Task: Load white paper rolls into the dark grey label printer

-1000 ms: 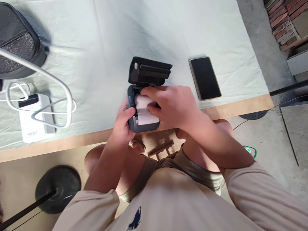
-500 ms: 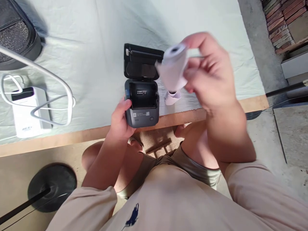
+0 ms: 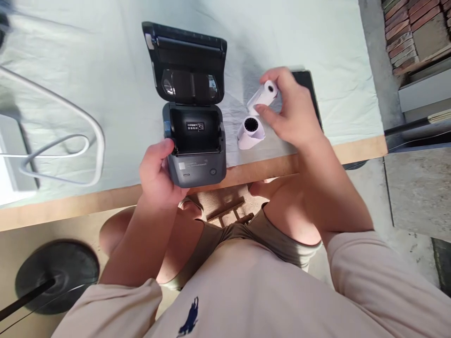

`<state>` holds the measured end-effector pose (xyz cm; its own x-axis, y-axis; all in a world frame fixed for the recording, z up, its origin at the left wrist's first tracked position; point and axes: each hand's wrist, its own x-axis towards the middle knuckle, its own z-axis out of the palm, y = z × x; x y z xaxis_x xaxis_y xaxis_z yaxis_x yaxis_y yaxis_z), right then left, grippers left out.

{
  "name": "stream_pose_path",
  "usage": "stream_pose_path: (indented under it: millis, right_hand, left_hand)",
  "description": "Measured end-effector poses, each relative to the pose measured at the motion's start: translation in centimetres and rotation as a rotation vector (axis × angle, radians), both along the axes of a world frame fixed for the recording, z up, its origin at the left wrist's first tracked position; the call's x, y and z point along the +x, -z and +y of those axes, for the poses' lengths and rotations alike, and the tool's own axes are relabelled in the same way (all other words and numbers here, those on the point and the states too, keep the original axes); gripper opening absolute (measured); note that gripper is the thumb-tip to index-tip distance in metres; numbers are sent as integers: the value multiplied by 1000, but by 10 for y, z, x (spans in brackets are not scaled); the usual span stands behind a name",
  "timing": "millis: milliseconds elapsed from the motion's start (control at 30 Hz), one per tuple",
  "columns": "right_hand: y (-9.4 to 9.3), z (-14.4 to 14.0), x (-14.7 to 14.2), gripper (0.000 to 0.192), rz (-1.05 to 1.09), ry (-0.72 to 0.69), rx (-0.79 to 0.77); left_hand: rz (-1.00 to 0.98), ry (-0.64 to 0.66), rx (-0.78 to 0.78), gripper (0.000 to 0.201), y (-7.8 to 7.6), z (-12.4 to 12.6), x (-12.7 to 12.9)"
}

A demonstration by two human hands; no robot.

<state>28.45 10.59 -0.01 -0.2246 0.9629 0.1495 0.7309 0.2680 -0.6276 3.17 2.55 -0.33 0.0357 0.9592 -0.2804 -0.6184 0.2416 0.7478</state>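
Observation:
My left hand (image 3: 158, 169) grips the left side of a small dark grey label printer (image 3: 197, 164), thumb on its rim. The printer's lid (image 3: 188, 61) is swung up and back, and the paper bay beneath it holds only a printed sticker. Over the cloth to the right, my right hand (image 3: 291, 108) has a white paper roll (image 3: 266, 96) between thumb and fingers, its dark core hole facing up. Just below that roll, a second white paper roll (image 3: 251, 134) with a wider black core stands on the table, its loose end curling outward.
A pale cloth covers the table (image 3: 116, 84), with a wooden front edge (image 3: 81, 202). Behind my right hand lies a flat dark object (image 3: 306, 82). At left are a white cable (image 3: 95, 126) and a white device (image 3: 14, 159). A round black stand base (image 3: 59, 272) is on the floor.
My right hand has lowered the paper roll towards the table, beside the standing roll. The view has shifted, so the printer looks larger and further left; its lid stays raised.

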Motion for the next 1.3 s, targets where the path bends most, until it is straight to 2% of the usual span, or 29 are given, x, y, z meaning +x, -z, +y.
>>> stream_pose_path:
  millis: [67, 167, 233, 333, 433, 500, 667, 733, 833, 900, 1000, 1133, 1200, 1300]
  right_hand:
    - [-3, -2, 1, 41, -76, -30, 21]
    - [-14, -15, -5, 39, -76, 29, 252]
    - [-20, -30, -15, 32, -163, 90, 322]
    - [-19, -52, -35, 44, -374, 91, 146]
    - [-9, -60, -48, 35, -434, 66, 31]
    - [-5, -59, -49, 32, -386, 33, 29]
    - [-15, -49, -42, 58, 34, 2, 174]
    - [-20, -48, -42, 58, 184, -11, 227]
    - [-25, -52, -49, 49, 277, -91, 277]
    - [-27, -57, -58, 40, 188, -145, 343]
    - [-29, -60, -72, 31, -59, -187, 418]
    - [-29, -57, -84, 36, -302, -176, 259]
    - [-29, -56, -84, 39, -287, -209, 258]
    - [-28, -57, -80, 42, -214, -244, 336]
  left_hand:
    - [-8, -1, 15, 24, 1, 0, 0]
    - [-3, 1, 36, 27, 2, 0, 0]
    - [-16, -9, 50, 26, 1, 0, 1]
    - [-34, -12, 50, 22, 0, 0, 2]
    - [-31, -3, 47, 20, -2, 0, 3]
    - [-40, 0, 62, 23, -1, 0, 4]
    - [-69, -45, 113, 28, 4, -2, 3]
    - [-83, -37, 121, 27, 6, -3, 2]
    - [-76, 6, 122, 25, 7, -3, 2]
    - [-41, 40, 118, 23, 5, -3, 2]
    - [-3, 66, 140, 18, 2, -3, 4]
    - [29, 98, 159, 21, 1, -4, 5]
    - [49, 102, 161, 30, 1, -5, 5]
    - [74, 78, 138, 21, 1, -5, 6]
